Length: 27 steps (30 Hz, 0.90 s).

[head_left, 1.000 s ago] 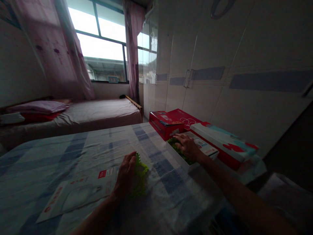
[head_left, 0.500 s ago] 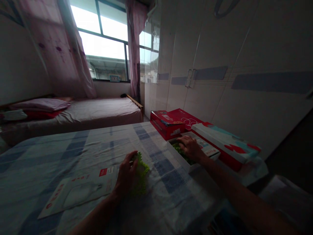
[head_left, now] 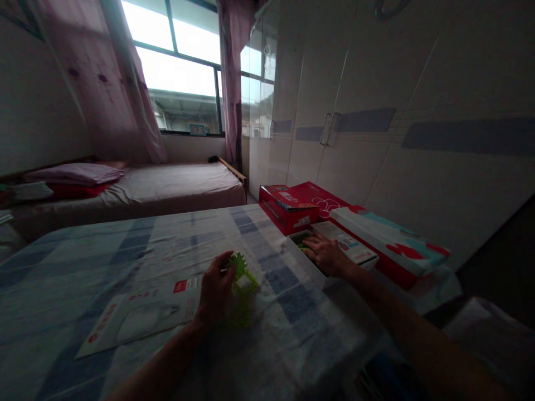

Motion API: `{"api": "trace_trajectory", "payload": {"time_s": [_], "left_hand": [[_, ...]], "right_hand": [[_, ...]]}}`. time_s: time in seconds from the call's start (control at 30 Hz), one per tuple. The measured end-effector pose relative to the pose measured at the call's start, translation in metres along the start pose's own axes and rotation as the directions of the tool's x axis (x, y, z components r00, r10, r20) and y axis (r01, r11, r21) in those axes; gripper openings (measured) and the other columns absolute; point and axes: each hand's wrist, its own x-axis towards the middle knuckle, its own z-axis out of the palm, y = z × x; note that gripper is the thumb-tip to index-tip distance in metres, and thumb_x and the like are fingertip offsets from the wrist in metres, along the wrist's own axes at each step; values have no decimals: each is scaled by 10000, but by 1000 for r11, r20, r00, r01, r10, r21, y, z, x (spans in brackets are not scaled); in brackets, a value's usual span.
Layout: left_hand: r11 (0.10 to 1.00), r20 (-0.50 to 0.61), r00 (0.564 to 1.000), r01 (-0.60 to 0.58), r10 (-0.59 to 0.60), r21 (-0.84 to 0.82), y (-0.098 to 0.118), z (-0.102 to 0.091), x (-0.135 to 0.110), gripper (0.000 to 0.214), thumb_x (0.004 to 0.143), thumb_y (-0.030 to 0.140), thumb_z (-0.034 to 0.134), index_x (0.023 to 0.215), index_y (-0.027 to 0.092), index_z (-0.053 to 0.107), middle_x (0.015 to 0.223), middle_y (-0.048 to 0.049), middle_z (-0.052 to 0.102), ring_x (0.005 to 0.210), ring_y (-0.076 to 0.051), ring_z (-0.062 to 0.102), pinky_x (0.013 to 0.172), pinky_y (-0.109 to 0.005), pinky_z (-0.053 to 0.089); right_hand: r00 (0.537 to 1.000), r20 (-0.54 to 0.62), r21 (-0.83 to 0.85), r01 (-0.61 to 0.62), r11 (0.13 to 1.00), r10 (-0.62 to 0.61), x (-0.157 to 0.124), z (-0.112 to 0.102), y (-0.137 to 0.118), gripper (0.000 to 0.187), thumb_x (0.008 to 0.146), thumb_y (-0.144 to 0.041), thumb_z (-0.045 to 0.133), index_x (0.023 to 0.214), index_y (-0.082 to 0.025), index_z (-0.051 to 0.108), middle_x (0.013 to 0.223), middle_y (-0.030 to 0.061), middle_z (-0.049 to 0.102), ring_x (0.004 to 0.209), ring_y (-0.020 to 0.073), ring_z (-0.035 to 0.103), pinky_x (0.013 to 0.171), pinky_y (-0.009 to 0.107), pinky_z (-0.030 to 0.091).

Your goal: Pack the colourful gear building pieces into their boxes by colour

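Observation:
My left hand (head_left: 217, 287) is closed on a bright green plastic piece with a toothed edge (head_left: 239, 263), its fingers curled at the piece's left side. Other yellow-green pieces (head_left: 240, 314) lie just beneath it on the cloth, partly dark and blurred. At the right, my right hand (head_left: 325, 253) reaches over the near wall of a white open box (head_left: 311, 266). Its fingers lie stretched out and slightly apart over green pieces (head_left: 301, 245) inside. The hand hides most of the box's contents, and no piece is visibly gripped there.
A flat white printed sheet or packet (head_left: 146, 314) lies left of my left hand. Red boxes (head_left: 288, 209), a white printed box lid (head_left: 355, 248) and a long white-and-red box (head_left: 384, 239) stand along the right. Behind are a wardrobe (head_left: 359, 161) and a bed (head_left: 179, 181).
My right hand has come down flatter into the white box, its fingers more stretched. My left hand keeps hold of the green toothed piece, now tilted so more of it shows. The view has shifted slightly.

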Motion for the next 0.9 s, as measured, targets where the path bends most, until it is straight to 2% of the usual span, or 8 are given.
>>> {"api": "trace_trajectory", "payload": {"time_s": [0.1,0.2,0.4,0.53,0.63,0.7,0.8,0.9], "left_hand": [[999,-65,998,9,-11,-40,2,-2,1,399,689,308,557,1043,128,591,996,-101,666,852,-194,634,760,-316,510],[997,-108,994,-25,16,-79,8,-2,1,374,699,303,543,1024,125,593,958,-89,671,826,-179,635,743,-299,508],[996,-60,995,-85,84,-8,23,-2,-9,362,738,348,553,1035,143,585,893,-56,683,793,-169,642,726,-286,510],[995,-3,995,-102,102,15,28,-3,-14,360,755,381,557,1043,166,581,914,-48,688,811,-181,649,727,-293,515],[994,31,994,-105,104,33,26,-2,-16,367,766,392,554,1055,166,573,927,-54,684,827,-189,648,736,-301,513],[994,79,991,-108,106,26,23,-1,-16,377,796,400,524,1088,164,551,933,-59,674,829,-183,644,740,-305,513],[993,144,982,-121,120,-5,18,1,-15,378,839,414,465,1119,167,522,979,-70,643,847,-173,631,729,-307,517],[993,155,981,-117,120,-27,16,2,-14,380,846,420,444,1105,153,522,1006,-84,621,848,-169,620,719,-311,522]], "right_hand": [[981,-170,122,-77,990,97,-3,-8,-9,377,875,-297,423,1207,-164,544,1228,110,559,1136,253,488,935,418,377],[961,-260,323,-5,946,93,-8,-17,-35,311,861,-247,430,1115,-183,597,1129,87,606,1030,202,554,901,342,417],[990,-135,647,115,754,-35,-10,-6,-116,391,807,-234,531,1193,-169,542,1090,77,631,792,138,606,768,282,470],[994,-111,752,75,654,13,2,13,-143,377,795,-225,545,1170,-179,554,981,61,668,772,142,620,707,260,471],[991,-80,820,4,573,108,8,14,-144,252,786,-218,549,1026,-177,612,830,32,680,732,137,626,639,228,463],[983,-102,824,-4,567,155,7,7,-135,202,777,-225,560,962,-181,626,793,21,676,709,131,622,623,221,457],[949,-189,784,-9,620,252,1,-12,-105,225,778,-256,557,982,-188,623,794,21,673,694,130,615,633,230,457],[903,-235,739,-74,670,360,-11,-25,-61,227,778,-279,532,956,-178,631,823,31,677,734,142,623,665,241,463]]}}
